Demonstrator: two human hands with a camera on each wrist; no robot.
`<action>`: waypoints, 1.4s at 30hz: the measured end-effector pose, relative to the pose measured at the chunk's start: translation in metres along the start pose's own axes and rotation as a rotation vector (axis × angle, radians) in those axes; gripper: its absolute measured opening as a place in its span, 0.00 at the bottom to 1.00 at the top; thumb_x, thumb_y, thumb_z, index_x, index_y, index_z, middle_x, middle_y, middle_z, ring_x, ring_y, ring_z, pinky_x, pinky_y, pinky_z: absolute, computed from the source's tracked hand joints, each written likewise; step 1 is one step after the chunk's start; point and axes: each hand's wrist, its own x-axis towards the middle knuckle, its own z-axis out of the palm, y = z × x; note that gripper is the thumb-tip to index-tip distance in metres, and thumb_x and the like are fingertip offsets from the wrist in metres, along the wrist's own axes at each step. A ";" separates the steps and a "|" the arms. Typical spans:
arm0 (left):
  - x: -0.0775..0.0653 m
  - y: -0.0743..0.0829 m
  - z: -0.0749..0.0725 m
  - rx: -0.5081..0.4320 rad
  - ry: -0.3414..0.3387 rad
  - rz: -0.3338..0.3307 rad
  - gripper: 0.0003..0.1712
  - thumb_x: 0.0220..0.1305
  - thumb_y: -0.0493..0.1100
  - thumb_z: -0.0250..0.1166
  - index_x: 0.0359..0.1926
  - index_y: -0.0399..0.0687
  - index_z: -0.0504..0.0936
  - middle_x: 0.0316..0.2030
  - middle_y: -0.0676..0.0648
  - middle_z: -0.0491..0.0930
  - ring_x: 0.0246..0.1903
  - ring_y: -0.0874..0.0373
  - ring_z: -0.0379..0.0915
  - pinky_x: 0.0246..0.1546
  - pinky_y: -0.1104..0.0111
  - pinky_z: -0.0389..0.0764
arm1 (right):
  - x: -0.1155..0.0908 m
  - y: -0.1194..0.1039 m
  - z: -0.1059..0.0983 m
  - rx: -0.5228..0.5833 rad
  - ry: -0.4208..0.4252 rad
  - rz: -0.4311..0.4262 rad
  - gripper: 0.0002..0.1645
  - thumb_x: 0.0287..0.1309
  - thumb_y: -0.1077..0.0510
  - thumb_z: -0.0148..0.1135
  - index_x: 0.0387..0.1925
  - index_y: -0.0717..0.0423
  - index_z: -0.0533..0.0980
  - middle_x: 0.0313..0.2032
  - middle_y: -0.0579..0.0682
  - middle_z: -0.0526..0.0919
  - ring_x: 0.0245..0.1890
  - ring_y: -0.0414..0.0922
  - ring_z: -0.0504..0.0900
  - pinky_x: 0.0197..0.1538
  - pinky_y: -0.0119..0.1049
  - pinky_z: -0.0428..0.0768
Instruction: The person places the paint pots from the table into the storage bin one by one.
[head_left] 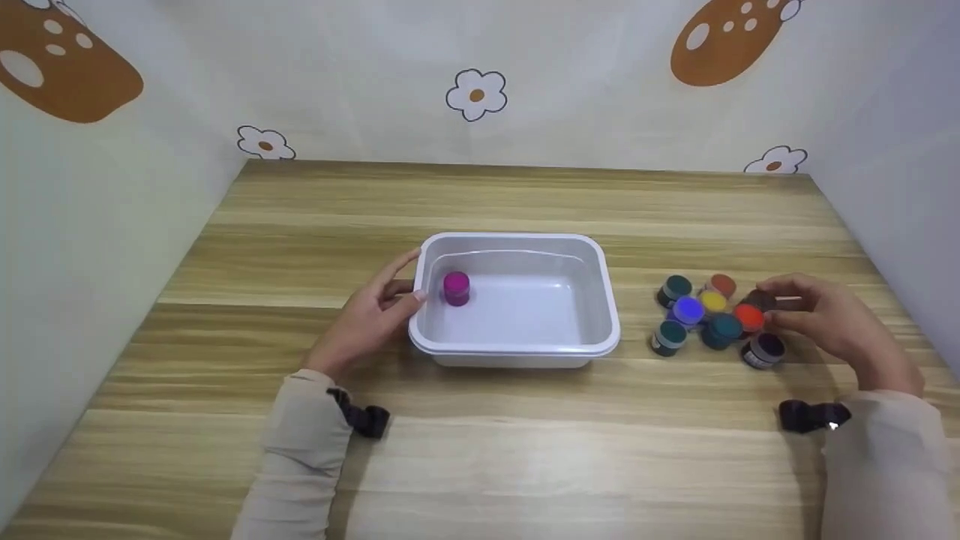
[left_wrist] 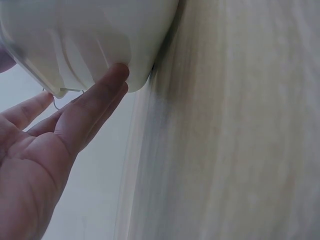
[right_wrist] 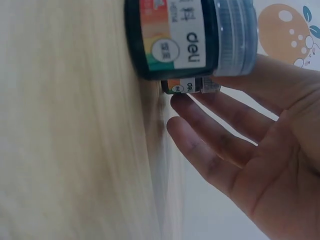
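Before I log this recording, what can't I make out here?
Head: the small dark-brown round jar, partly covered by the right hand; grip unclear.
Left wrist: the white rectangular plastic tub, cut off by the top edge; its wall hides the inside.
Right wrist: the nearest dark clear-lidded plastic jar, cut off by the top edge.

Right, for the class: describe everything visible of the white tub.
The white tub, plastic-looking and glossy, is an open rectangle with rounded corners, a lipped rim and sloping walls. It stands upright on the wood-grain table. A magenta pot sits inside, near its left end. The left grip touches its left side, thumb at the rim.
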 end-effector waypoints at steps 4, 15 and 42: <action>0.000 0.000 0.000 0.002 -0.004 -0.003 0.38 0.71 0.45 0.60 0.77 0.58 0.55 0.64 0.34 0.72 0.63 0.44 0.72 0.62 0.55 0.75 | 0.000 -0.001 0.000 -0.004 0.023 -0.005 0.25 0.65 0.60 0.64 0.59 0.70 0.71 0.56 0.74 0.76 0.40 0.15 0.71 0.41 0.14 0.75; -0.001 -0.001 -0.001 -0.009 0.002 -0.005 0.38 0.71 0.45 0.60 0.77 0.58 0.55 0.65 0.34 0.70 0.64 0.44 0.71 0.62 0.55 0.75 | -0.003 -0.011 -0.006 -0.121 0.141 0.024 0.24 0.65 0.55 0.64 0.55 0.69 0.75 0.52 0.73 0.79 0.47 0.52 0.85 0.35 0.13 0.70; 0.000 0.000 -0.001 0.035 0.003 0.026 0.37 0.71 0.44 0.60 0.77 0.56 0.56 0.63 0.34 0.73 0.63 0.44 0.72 0.64 0.55 0.73 | 0.026 -0.194 0.026 0.023 0.079 -0.336 0.19 0.61 0.58 0.69 0.54 0.55 0.80 0.48 0.52 0.85 0.51 0.45 0.83 0.49 0.21 0.80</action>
